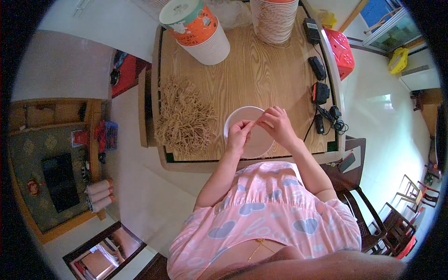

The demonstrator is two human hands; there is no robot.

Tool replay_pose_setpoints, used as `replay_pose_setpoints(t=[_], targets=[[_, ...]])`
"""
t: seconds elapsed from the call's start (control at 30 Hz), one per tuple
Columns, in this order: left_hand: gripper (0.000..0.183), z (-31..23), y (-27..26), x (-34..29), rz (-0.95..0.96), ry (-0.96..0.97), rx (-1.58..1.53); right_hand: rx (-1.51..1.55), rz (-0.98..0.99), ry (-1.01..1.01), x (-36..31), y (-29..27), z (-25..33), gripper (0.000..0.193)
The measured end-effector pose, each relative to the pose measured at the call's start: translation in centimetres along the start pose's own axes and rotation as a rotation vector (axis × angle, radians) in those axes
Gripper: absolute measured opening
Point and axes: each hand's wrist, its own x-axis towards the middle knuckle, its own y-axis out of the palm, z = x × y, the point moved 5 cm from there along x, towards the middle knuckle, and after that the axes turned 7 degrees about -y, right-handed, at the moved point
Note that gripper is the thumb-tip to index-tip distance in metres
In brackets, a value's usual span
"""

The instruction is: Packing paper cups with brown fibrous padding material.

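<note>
Both hands meet over a round white paper tub [254, 145] at the table's near edge, its open top facing up. My left hand [239, 136] is closed, thumb and fingertips pinched together at the tub's left side. Fingertip to fingertip with it, my right hand [279, 126] also pinches, over the tub's right side. Whatever lies between the fingertips is too small to make out. To the left of the tub, a loose heap of tan twisted cords [184, 119] spreads on the wood-grain tabletop [247, 77].
At the far left stands a stack of paper tubs [205, 49], topped by an orange and green printed one. Another tub stack [274, 23] rises at the far middle. Black chargers and cables [319, 93] line the right edge. Beyond it is a red stool [339, 53].
</note>
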Motion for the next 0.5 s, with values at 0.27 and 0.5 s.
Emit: replay_pose_setpoints(t=[0.27,0.5], targets=[[0.007,-1.6,0.5,-0.9,-0.108,0.434,0.356,-0.03,0.021,0.024,-0.1,0.0,0.0,0.009],[0.012,-1.5,1.1,-1.2,-0.144,0.484,0.484,-0.093,0.091,0.054,-0.1,0.8,-0.4,0.01]])
